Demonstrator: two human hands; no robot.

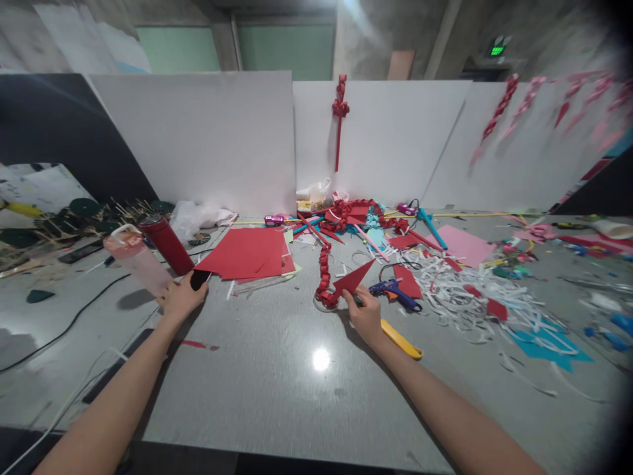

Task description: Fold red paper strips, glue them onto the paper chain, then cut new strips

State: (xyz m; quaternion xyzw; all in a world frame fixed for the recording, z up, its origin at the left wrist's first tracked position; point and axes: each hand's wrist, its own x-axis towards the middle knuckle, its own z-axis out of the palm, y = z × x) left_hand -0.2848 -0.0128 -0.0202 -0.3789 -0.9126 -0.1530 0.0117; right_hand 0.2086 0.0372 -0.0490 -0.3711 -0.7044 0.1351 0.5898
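My right hand (366, 319) pinches a red paper triangle (355, 277) just below centre; at centre left, my left hand (180, 303) is beside the pale bottle (142, 267), its grip unclear

Your grey table (267, 396) carries a stack of red sheets (250, 254) left of centre, with a bottle (143, 265) and a red flask (169, 247) standing to their left. Near the middle lies a red chain (324, 267). On your right lie a glue gun (397, 293), a yellow tool (401, 340), heaped white strips (445, 301), a pink sheet (462, 244) and blue paper (573, 357).
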